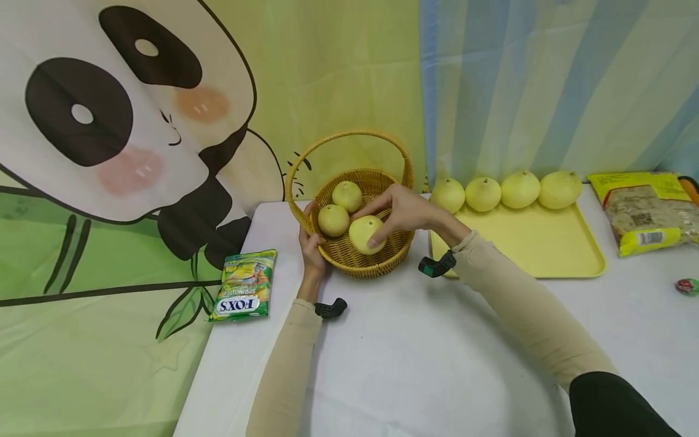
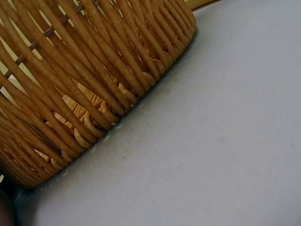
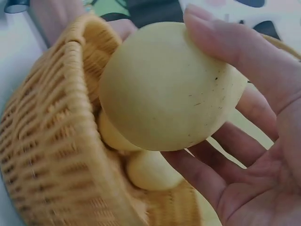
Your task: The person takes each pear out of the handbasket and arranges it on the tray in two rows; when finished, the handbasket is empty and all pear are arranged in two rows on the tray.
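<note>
A wicker basket (image 1: 377,267) with a tall arched handle stands on the table, tilted toward me in the head view. My left hand (image 1: 312,250) grips its left side near the foot of the handle; the left wrist view shows only woven wall (image 2: 94,70) and white cloth. Over the basket's opening, my right hand (image 1: 401,209) holds a pale yellow round fruit (image 1: 367,235), thumb on one side and fingers on the other. The right wrist view shows this fruit (image 3: 169,89) close up. Two similar fruits (image 1: 333,220) lie inside the basket.
Several pale yellow fruits (image 1: 483,194) stand in a row along the back of a yellow tray (image 1: 537,249). A yellow bag (image 1: 639,212) lies farther right, with a small wrapped candy (image 1: 687,286) nearer. A green FOX'S candy bag (image 1: 244,285) lies left of the basket. Printed curtains hang behind.
</note>
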Demonstrator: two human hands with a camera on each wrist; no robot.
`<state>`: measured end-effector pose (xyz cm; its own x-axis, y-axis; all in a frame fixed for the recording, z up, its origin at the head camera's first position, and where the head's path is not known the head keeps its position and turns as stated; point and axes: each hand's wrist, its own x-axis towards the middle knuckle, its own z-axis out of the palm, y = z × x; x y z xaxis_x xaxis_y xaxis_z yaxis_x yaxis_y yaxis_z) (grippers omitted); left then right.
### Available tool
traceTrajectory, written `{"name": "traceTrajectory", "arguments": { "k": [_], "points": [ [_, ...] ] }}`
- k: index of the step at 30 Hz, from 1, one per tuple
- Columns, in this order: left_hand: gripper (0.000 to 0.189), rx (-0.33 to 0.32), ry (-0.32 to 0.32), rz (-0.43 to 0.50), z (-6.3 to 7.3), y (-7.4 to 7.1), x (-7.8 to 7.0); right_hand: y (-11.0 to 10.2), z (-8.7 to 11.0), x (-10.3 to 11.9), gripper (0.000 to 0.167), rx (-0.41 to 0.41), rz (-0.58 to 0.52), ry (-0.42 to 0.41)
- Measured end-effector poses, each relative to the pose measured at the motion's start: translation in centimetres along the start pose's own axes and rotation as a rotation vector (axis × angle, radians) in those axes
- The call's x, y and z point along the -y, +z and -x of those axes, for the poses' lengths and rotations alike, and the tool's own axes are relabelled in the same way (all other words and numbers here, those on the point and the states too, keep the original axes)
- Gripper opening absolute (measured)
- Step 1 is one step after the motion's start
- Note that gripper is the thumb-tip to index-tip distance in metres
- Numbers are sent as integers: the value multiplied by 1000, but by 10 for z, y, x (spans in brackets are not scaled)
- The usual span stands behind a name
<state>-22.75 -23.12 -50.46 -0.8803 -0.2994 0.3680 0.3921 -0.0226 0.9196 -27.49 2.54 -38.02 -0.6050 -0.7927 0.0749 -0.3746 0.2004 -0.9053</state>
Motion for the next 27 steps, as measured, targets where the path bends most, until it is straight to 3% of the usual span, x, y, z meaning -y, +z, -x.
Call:
{"name": "traceTrajectory", "arguments": {
  "k": [6,11,14,22,27],
  "points": [
    [92,-1,-5,-6,0,1,1,-26,39,3,53,-127,3,11],
    [93,-2,-10,8,0,0,1,-44,69,-3,52,-220,-62,55],
    [93,1,-6,21,0,0,0,-55,84,-10,52,-280,-47,83],
    [93,11,-5,17,-1,1,-4,-72,113,-26,56,-405,11,213],
    [93,11,-3,26,0,1,-3,-72,125,-46,55,-457,83,247]
  ]
}}
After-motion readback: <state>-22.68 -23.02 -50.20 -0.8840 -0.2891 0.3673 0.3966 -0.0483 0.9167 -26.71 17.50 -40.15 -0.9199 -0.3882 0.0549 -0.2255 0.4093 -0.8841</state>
